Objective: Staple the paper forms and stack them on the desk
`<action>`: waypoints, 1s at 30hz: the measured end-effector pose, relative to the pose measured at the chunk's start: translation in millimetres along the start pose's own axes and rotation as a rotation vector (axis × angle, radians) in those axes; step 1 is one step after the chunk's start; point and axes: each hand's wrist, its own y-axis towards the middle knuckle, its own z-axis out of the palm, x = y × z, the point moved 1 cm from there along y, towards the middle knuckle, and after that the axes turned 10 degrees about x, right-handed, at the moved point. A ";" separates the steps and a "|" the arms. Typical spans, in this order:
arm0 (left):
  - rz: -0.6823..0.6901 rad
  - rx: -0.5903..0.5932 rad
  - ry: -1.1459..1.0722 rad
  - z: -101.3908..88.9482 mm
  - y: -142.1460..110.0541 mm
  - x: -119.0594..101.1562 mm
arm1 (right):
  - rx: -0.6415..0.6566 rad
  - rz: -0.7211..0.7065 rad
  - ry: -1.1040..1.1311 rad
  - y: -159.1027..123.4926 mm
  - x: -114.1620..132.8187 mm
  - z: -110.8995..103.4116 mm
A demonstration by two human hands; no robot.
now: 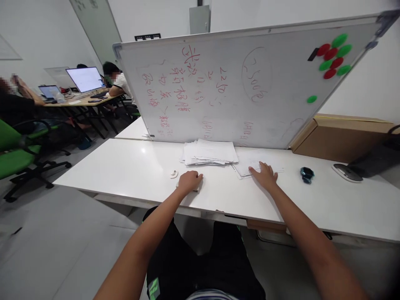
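Note:
My left hand (190, 182) is closed, its fingers curled over a small flat light-coloured thing near the desk's front edge. Most of that thing is hidden under the hand, so its kind does not show. My right hand (265, 175) lies with fingers spread on a few loose white sheets of paper (245, 160). Between the hands and farther back sits an uneven stack of paper (211, 152); its edges do not line up. A small white curved object (174, 173) rests on the desk just left of my left hand.
A whiteboard (231, 83) with red writing and round magnets stands behind the papers. To the right on the white desk (103, 171) are a dark smartwatch (307, 174), a mouse (346, 172) and a cardboard box (337, 137). People sit at another table on the left, near a green chair (17, 141).

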 end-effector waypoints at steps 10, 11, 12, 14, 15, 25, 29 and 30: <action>-0.003 -0.005 -0.029 -0.8 -1.7 0.8 | 0.011 -0.028 -0.133 -11.8 0.0 7.7; -0.007 -0.002 -0.037 -0.6 -1.3 1.4 | 0.009 -0.028 -0.138 -11.7 -0.2 7.8; -0.010 0.000 -0.043 -0.4 -0.8 2.0 | 0.008 -0.030 -0.144 -11.6 -0.5 7.8; -0.014 -0.002 -0.049 0.1 0.2 3.1 | 0.007 -0.039 -0.158 -11.8 -0.3 7.6; -0.015 -0.006 -0.047 0.2 0.7 3.5 | 0.007 -0.042 -0.164 -12.2 0.1 7.5; -0.037 0.020 -0.041 -1.1 0.9 1.7 | -0.187 -0.168 -0.247 -40.8 5.3 -1.7; -0.027 0.013 -0.043 -0.8 0.9 2.1 | -0.165 -0.186 -0.227 -60.8 0.1 -20.3; -0.027 0.016 -0.044 -0.6 1.0 2.2 | -0.168 -0.182 -0.202 -67.3 -1.9 -24.7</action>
